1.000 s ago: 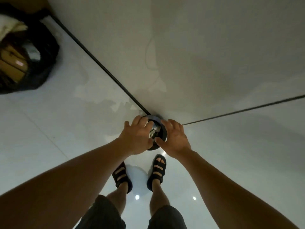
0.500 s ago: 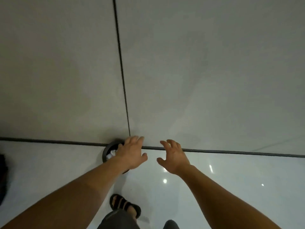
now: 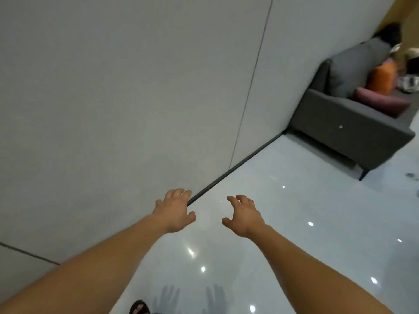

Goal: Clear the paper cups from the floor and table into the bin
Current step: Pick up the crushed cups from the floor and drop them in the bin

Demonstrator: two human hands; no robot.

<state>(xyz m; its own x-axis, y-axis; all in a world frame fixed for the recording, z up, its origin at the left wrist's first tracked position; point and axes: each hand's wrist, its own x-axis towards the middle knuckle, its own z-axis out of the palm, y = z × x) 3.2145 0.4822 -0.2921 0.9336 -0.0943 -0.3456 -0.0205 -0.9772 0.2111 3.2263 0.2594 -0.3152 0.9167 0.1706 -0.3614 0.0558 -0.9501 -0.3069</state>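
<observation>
Head view: the bin that sat under the hands 1 second ago has left the frame, and the view has swung along the wall (image 3: pixel 136 98) toward a grey sofa (image 3: pixel 344 130). The left hand (image 3: pixel 174 211) and right hand (image 3: pixel 244 217) hang empty, fingers spread and loosely curled. Likely a drop is done and the search resumes. Count: 2 hands, 1 sofa, 0 cups or bin visible on the glossy floor (image 3: pixel 294 211).

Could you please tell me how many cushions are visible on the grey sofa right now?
3: a grey cushion against the sofa's back, an orange cushion beside it, and a maroon cushion on the seat. More may be hidden past the frame edge.
</observation>
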